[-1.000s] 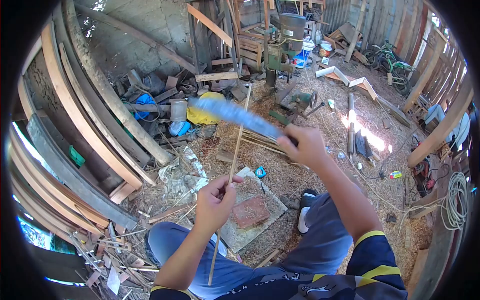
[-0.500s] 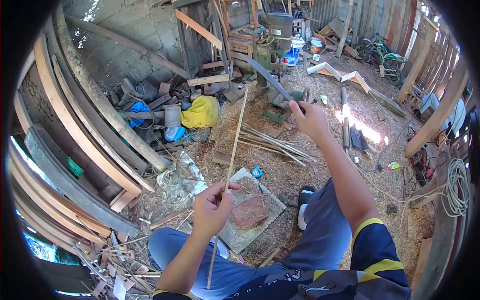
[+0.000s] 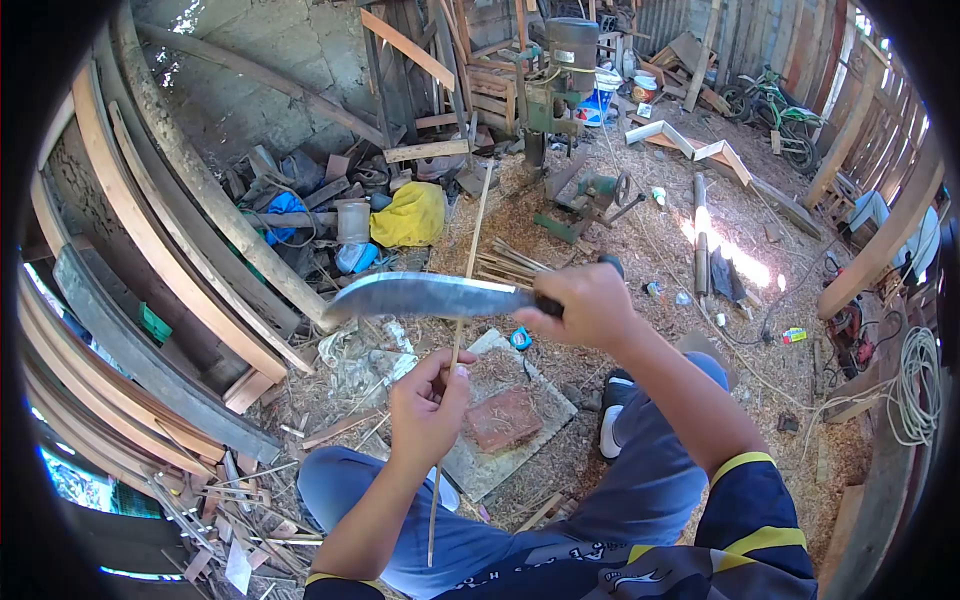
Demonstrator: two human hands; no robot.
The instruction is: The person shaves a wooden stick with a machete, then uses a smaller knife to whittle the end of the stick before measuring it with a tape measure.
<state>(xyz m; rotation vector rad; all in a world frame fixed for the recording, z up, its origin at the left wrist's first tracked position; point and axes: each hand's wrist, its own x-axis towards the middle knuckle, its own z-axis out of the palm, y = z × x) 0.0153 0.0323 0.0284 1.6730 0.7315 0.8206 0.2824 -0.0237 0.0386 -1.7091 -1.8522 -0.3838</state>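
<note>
My left hand (image 3: 430, 405) pinches a long thin wooden strip (image 3: 478, 225), which stands nearly upright and runs from above the hand down past my leg. My right hand (image 3: 585, 305) is wrapped round the dark handle of a large machete (image 3: 430, 296). Its wide blade points left and crosses the strip above my left hand; whether they touch I cannot tell. Below, a reddish brick (image 3: 503, 418) lies on a pale slab (image 3: 480, 465). A bundle of thin strips (image 3: 510, 262) lies on the ground, partly behind the blade.
A blue tape measure (image 3: 520, 338) lies beyond the slab. Long curved boards (image 3: 150, 225) lean at the left. A yellow cloth (image 3: 410, 214) and scrap lie further back. A green metal vise (image 3: 590, 195) stands ahead, and coiled rope (image 3: 915, 385) hangs at the right.
My right hand has moved down and left, and the machete has swung from pointing up and away to lying across the strip. My left hand still holds the strip.
</note>
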